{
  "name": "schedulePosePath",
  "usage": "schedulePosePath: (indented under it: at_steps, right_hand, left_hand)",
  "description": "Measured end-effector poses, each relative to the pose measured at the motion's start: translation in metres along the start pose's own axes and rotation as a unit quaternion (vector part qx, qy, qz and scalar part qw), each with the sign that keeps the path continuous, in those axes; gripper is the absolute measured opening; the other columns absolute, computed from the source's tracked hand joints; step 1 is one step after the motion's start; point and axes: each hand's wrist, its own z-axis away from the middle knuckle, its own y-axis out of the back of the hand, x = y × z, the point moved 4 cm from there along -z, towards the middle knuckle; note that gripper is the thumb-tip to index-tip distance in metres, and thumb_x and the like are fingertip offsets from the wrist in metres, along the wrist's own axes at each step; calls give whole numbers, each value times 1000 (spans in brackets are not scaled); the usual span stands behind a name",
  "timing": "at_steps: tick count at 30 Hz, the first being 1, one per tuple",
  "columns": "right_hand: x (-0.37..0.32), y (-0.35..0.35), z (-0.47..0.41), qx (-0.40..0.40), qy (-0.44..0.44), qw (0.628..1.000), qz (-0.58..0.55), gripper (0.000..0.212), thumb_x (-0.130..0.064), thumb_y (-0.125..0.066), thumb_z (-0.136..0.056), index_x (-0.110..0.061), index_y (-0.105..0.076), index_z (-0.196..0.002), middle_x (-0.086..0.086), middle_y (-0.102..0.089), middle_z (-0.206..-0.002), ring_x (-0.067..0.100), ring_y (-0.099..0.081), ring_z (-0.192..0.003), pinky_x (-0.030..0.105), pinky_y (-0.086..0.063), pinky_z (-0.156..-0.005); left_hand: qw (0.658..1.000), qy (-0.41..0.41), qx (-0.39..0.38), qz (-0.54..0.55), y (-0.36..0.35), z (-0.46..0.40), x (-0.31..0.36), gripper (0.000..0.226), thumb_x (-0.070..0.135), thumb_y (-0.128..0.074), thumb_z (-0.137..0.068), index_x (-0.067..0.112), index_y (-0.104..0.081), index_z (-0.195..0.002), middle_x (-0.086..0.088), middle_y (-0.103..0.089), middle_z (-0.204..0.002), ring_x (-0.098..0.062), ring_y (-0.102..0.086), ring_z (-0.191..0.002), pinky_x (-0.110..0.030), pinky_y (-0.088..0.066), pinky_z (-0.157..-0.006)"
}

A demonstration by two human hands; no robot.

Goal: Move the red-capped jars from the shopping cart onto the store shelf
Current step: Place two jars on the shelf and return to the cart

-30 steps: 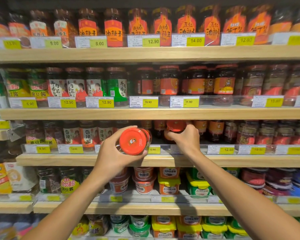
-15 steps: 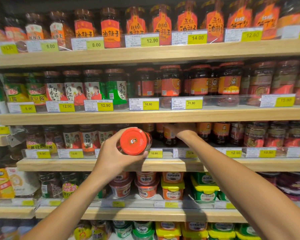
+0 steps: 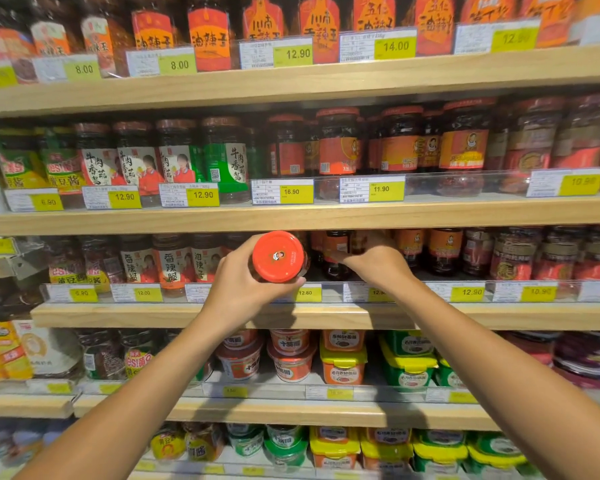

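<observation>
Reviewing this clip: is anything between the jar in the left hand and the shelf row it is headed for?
Partly. The right hand reaches into that row, touching a jar already there, just right of the held jar in the left hand. Shelved jars fill the row on both sides; any free slot is hidden.

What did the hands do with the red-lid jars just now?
The right hand pushed its jar back into the row on the shelf; its red cap, showing a second ago, is now out of sight. Whether the hand has let go cannot be told. The left hand still holds its jar in front of the shelf, cap toward the camera.
</observation>
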Motion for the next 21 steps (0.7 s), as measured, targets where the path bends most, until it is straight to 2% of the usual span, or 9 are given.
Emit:
schedulePosePath:
  at_steps: [3,7,12,16,19,21]
  right_hand:
    - [8,9,12,58,39,997,-21,63,-56,-70,-83,-11,-41,-50,2,-41,-46,21,-42,-47,32,-28,-49]
    - [20,22,24,94,67,992,-46,63,-54,-74,-83,-13,-33,-56,0,-36,-48,19,-38,-46,31,-25,-47]
    - [34,34,35,113,76,989,-52,57,-54,-69,-87,-17,-30,-68,-2,-36,-67,15,-36,-58,32,-24,-50]
    - [39,42,43,115,75,989,-49,50,-55,-66,-88,-19,-34,-75,-3,-41,-78,12,-39,-63,31,-28,-52]
    - [44,44,45,111,85,989,-53,48,-55,-66,-88,-14,-42,-89,-4,-45,-83,18,-48,-74,33,-34,-56]
    - [45,45,46,112,90,988,-52,48,-55,-66,-89,-12,-44,-98,-4,-48,-90,20,-51,-86,34,-37,-64]
  left_hand:
    - [1000,13,-6,-8,-10,-4,-8,63,39,-93,-63,27,-66,-118,13,-73,-106,-4,-67,-100,-25,-53,-88]
    - [999,35,-8,-17,-21,-9,-15,61,38,-92,-65,24,-65,-118,12,-72,-105,-6,-67,-99,-26,-52,-86]
    - [996,75,-26,-37,-31,-17,-21,62,41,-89,-67,21,-61,-119,6,-70,-108,-13,-65,-98,-29,-47,-84]
    - [992,116,-4,-56,-36,-20,-26,58,47,-83,-74,13,-55,-111,-2,-63,-107,-20,-60,-99,-33,-43,-78]
    - [987,144,7,-77,-36,-24,-30,60,58,-77,-76,9,-56,-103,-1,-61,-98,-19,-59,-92,-34,-43,-71]
    - [984,147,3,-97,-35,-31,-33,65,69,-73,-72,7,-59,-90,1,-59,-83,-17,-58,-78,-32,-40,-63]
